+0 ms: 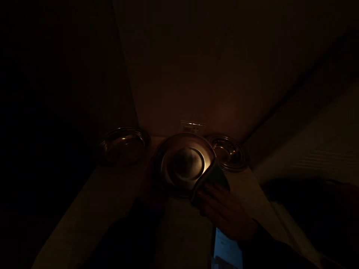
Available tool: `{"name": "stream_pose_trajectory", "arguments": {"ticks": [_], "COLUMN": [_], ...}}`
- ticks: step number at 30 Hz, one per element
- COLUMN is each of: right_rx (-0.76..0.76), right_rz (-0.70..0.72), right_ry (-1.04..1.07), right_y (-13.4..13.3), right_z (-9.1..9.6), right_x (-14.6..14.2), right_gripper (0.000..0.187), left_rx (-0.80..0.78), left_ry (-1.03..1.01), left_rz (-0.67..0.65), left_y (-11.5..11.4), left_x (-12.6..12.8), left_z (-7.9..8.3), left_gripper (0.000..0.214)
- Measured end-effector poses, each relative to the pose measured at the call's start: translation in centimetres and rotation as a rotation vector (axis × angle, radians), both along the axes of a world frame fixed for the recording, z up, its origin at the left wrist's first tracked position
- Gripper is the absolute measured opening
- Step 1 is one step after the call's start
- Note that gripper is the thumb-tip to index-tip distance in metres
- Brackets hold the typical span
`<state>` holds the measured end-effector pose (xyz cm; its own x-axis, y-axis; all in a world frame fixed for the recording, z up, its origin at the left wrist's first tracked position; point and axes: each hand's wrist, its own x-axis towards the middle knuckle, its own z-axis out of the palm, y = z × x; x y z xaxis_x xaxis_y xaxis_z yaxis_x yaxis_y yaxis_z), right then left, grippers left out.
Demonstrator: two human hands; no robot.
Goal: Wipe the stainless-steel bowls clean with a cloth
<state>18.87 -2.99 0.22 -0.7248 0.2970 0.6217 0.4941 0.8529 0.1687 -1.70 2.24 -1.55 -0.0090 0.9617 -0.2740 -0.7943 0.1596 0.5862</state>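
Observation:
A round, shiny metal dish (169, 149) is raised over the table in the middle of the dim view, its face towards me. At its lower left edge is my left hand (153, 192), gripping the dish; the fingers are mostly lost in shadow. My right hand (224, 209) presses a dark green cloth (218, 177) against the dish's lower right rim. The fingers of that hand lie close together over the cloth, and the thumb is hidden.
One metal dish (126, 135) stands at the table's back left, and several stacked metal dishes (228, 151) stand at the back right. A lit phone screen (227, 248) is under my right forearm. A wall socket (192, 127) sits behind the pale table (112, 198).

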Motion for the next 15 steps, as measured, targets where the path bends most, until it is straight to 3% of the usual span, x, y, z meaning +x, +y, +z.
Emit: {"name": "stream_pose_trajectory", "arguments": {"ticks": [4,11,15], "right_rx": [-0.036,-0.025,-0.002], "right_rz": [-0.072,0.026,0.023], "right_ry": [0.038,-0.025,-0.071], "right_y": [0.2,-0.5,0.5], "right_z": [-0.1,0.4,0.8], "right_x": [1.3,-1.9,0.0], "right_gripper": [0.021,0.017,0.016], "left_rx": [0.011,-0.013,0.023], "left_ry": [0.004,0.0,0.03], "left_rz": [0.072,-0.015,0.037], "left_y": [-0.4,-0.2,-0.2], "left_x": [0.3,0.5,0.0], "left_z": [0.8,0.7,0.5], "left_gripper": [0.035,0.041,0.039]}}
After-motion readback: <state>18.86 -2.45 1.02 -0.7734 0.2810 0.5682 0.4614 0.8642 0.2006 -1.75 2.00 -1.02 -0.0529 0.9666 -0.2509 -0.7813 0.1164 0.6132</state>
